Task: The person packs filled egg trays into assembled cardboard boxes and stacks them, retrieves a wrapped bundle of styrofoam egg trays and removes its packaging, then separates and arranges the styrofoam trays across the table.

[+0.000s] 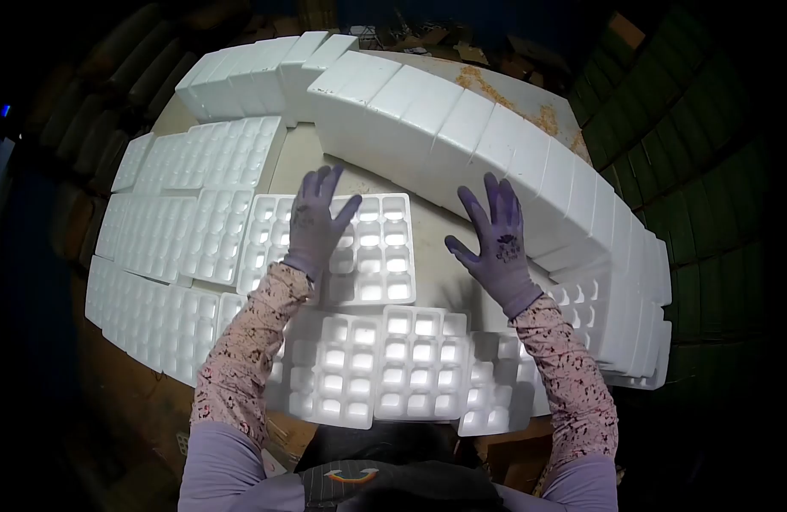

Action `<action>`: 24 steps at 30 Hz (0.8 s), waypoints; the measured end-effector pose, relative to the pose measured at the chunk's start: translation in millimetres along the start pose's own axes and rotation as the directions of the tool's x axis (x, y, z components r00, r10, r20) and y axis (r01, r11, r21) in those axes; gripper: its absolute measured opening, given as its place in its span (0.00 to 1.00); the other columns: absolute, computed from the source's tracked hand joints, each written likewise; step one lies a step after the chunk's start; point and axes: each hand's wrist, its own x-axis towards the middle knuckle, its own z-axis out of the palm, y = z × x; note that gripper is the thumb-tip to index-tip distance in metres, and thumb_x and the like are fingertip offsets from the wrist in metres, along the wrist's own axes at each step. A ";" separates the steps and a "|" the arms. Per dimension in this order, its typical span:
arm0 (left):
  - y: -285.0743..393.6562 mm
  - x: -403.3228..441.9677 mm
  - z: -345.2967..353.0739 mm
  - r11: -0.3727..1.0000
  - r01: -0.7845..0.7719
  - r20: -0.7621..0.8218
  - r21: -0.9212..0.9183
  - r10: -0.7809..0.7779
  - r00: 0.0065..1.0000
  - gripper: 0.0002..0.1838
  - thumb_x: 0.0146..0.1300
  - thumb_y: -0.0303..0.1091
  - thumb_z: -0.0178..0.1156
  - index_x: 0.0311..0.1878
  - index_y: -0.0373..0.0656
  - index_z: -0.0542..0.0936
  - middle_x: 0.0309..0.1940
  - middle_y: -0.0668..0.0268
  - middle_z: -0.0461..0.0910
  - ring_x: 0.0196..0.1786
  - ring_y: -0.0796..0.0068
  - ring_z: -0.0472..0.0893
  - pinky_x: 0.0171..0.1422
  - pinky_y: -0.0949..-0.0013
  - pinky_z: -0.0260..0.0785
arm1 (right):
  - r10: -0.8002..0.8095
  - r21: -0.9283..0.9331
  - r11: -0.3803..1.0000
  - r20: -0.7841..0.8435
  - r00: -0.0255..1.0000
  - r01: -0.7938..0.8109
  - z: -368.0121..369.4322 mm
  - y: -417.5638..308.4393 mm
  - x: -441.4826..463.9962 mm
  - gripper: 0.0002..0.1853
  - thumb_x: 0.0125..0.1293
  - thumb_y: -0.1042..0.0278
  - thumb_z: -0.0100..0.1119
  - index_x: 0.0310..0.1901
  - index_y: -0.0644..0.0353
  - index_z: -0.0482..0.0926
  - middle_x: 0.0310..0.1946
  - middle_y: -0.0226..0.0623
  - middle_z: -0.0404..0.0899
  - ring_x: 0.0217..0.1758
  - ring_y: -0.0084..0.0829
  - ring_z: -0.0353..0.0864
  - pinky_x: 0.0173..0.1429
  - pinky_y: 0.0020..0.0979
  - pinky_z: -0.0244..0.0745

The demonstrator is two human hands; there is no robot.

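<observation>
My left hand point(316, 222), in a purple glove, is over a white compartmented foam tray point(411, 247) with its fingers apart. Whether it touches the tray I cannot tell. My right hand point(498, 243), gloved alike, has spread fingers and holds nothing. It is to the right of that tray, near a long row of white foam trays point(449, 119) standing on edge and packed side by side. Below my hands, nearer my body, more compartmented trays point(378, 367) lie with their cells facing up, partly covered by my forearms.
To the left, many compartmented trays point(197, 192) lie in several rows on the pale table point(304, 158). Another group of upright white foam pieces point(240, 81) stands at the back left. Yellowish crumbs point(504, 98) are scattered at the far edge. Dark stacks point(666, 154) rise at the right.
</observation>
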 end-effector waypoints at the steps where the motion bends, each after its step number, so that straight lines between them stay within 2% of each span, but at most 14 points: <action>1: -17.4 46.0 5.1 0.994 0.067 -0.117 -0.090 -0.077 0.990 0.31 0.63 0.44 0.61 0.64 0.39 0.68 0.61 0.48 0.67 0.64 0.51 0.67 0.69 0.57 0.60 | -0.083 -0.082 0.993 0.036 0.996 0.086 16.5 7.6 38.2 0.42 0.56 0.51 0.66 0.71 0.43 0.57 0.72 0.46 0.50 0.73 0.54 0.49 0.75 0.53 0.45; 2: -43.3 91.4 15.2 0.979 0.109 -0.201 -0.175 -0.144 0.969 0.30 0.64 0.43 0.60 0.65 0.38 0.67 0.65 0.45 0.62 0.66 0.49 0.64 0.71 0.57 0.58 | -0.096 -0.173 0.978 0.130 0.987 0.118 31.0 10.2 74.4 0.45 0.56 0.47 0.65 0.73 0.41 0.53 0.73 0.46 0.49 0.74 0.54 0.48 0.75 0.54 0.44; 3: -119.1 132.6 36.6 0.824 -0.245 -0.103 0.511 0.342 0.934 0.32 0.65 0.44 0.59 0.67 0.36 0.64 0.68 0.42 0.57 0.69 0.44 0.60 0.72 0.59 0.57 | -0.074 -0.227 0.967 0.182 0.981 0.115 48.2 12.8 104.3 0.47 0.56 0.44 0.65 0.74 0.40 0.50 0.74 0.46 0.46 0.75 0.54 0.47 0.74 0.56 0.44; 4: -123.6 167.4 40.9 0.990 0.043 -0.154 0.134 -0.022 0.988 0.37 0.63 0.49 0.60 0.69 0.38 0.61 0.68 0.41 0.56 0.69 0.47 0.61 0.72 0.60 0.57 | -0.044 -0.247 0.964 0.234 0.971 0.103 56.8 11.8 130.8 0.49 0.55 0.44 0.67 0.74 0.38 0.48 0.75 0.46 0.44 0.76 0.56 0.45 0.74 0.57 0.43; 5: -126.3 201.8 44.3 0.905 0.328 -0.183 -0.271 -0.384 0.905 0.42 0.60 0.54 0.62 0.70 0.41 0.58 0.69 0.40 0.55 0.69 0.49 0.62 0.72 0.61 0.56 | -0.025 -0.246 0.965 0.251 0.968 0.089 68.3 14.7 152.9 0.51 0.53 0.44 0.68 0.74 0.36 0.47 0.75 0.46 0.42 0.76 0.58 0.45 0.74 0.60 0.43; 7: -136.8 228.3 58.8 0.834 0.326 -0.168 -0.444 -0.435 0.885 0.41 0.59 0.56 0.63 0.66 0.38 0.62 0.59 0.46 0.69 0.59 0.58 0.72 0.61 0.56 0.67 | 0.062 -0.215 0.977 0.300 0.952 0.004 79.6 17.2 182.2 0.47 0.57 0.48 0.66 0.74 0.35 0.48 0.76 0.44 0.43 0.75 0.59 0.46 0.73 0.62 0.42; 8: -130.5 231.3 62.4 0.838 0.321 -0.162 -0.441 -0.427 0.890 0.41 0.59 0.56 0.63 0.66 0.38 0.62 0.59 0.46 0.69 0.59 0.58 0.72 0.61 0.56 0.67 | 0.071 -0.213 0.977 0.296 0.952 -0.007 86.9 27.5 188.0 0.47 0.57 0.48 0.66 0.74 0.35 0.48 0.76 0.44 0.43 0.75 0.59 0.46 0.73 0.62 0.42; 10: -110.7 222.0 58.1 0.636 0.577 0.258 -0.513 -0.527 0.810 0.35 0.60 0.51 0.64 0.60 0.34 0.66 0.44 0.58 0.77 0.45 0.69 0.76 0.40 0.59 0.72 | 0.067 -0.256 0.966 0.320 0.945 0.018 103.0 38.9 191.4 0.42 0.61 0.51 0.62 0.74 0.35 0.50 0.75 0.41 0.46 0.75 0.59 0.47 0.73 0.63 0.42; 13: -115.8 215.3 67.9 0.614 0.470 0.174 -0.635 -0.478 0.861 0.29 0.60 0.45 0.66 0.56 0.37 0.68 0.35 0.67 0.76 0.34 0.77 0.74 0.28 0.69 0.67 | -0.113 -0.179 0.969 0.291 0.950 0.170 88.4 58.3 177.3 0.38 0.65 0.56 0.58 0.73 0.44 0.51 0.73 0.45 0.53 0.74 0.57 0.52 0.73 0.58 0.48; 15: -111.4 210.9 71.5 0.562 0.438 0.141 -0.702 -0.492 0.859 0.28 0.60 0.41 0.67 0.57 0.37 0.68 0.34 0.66 0.75 0.30 0.77 0.73 0.30 0.74 0.68 | -0.159 -0.245 0.945 0.229 0.960 0.215 100.1 58.1 180.4 0.35 0.65 0.57 0.57 0.71 0.50 0.55 0.71 0.45 0.57 0.71 0.55 0.57 0.71 0.56 0.52; 17: -113.8 211.2 79.0 0.492 0.358 0.090 -0.794 -0.488 0.868 0.29 0.59 0.40 0.68 0.58 0.37 0.67 0.38 0.65 0.76 0.35 0.76 0.75 0.34 0.73 0.71 | -0.102 -0.338 0.923 0.242 0.965 0.182 107.5 60.9 195.7 0.32 0.65 0.65 0.53 0.70 0.52 0.57 0.71 0.43 0.57 0.70 0.52 0.60 0.70 0.56 0.55; 18: -115.8 209.3 79.4 0.491 0.359 0.087 -0.794 -0.493 0.866 0.29 0.59 0.40 0.68 0.58 0.37 0.67 0.38 0.65 0.76 0.35 0.76 0.75 0.34 0.73 0.71 | -0.178 -0.389 0.897 0.122 0.976 0.212 113.2 62.6 200.8 0.28 0.63 0.70 0.51 0.66 0.55 0.62 0.67 0.42 0.61 0.68 0.48 0.62 0.68 0.52 0.59; 22: -124.2 192.1 47.5 0.455 0.307 0.147 -0.836 -0.354 0.924 0.30 0.60 0.38 0.68 0.61 0.37 0.66 0.48 0.63 0.75 0.45 0.76 0.77 0.44 0.72 0.74 | -0.231 -0.375 0.889 0.128 0.965 0.262 103.4 56.7 212.3 0.18 0.61 0.73 0.52 0.54 0.56 0.70 0.59 0.41 0.67 0.68 0.44 0.62 0.65 0.48 0.60; 24: -120.8 177.3 19.3 0.491 0.274 0.153 -0.827 -0.272 0.950 0.29 0.62 0.35 0.66 0.61 0.36 0.66 0.49 0.64 0.74 0.46 0.77 0.77 0.46 0.73 0.74 | -0.253 -0.397 0.861 0.206 0.945 0.317 96.7 57.1 212.0 0.22 0.57 0.62 0.61 0.53 0.56 0.72 0.56 0.41 0.69 0.65 0.42 0.64 0.66 0.45 0.59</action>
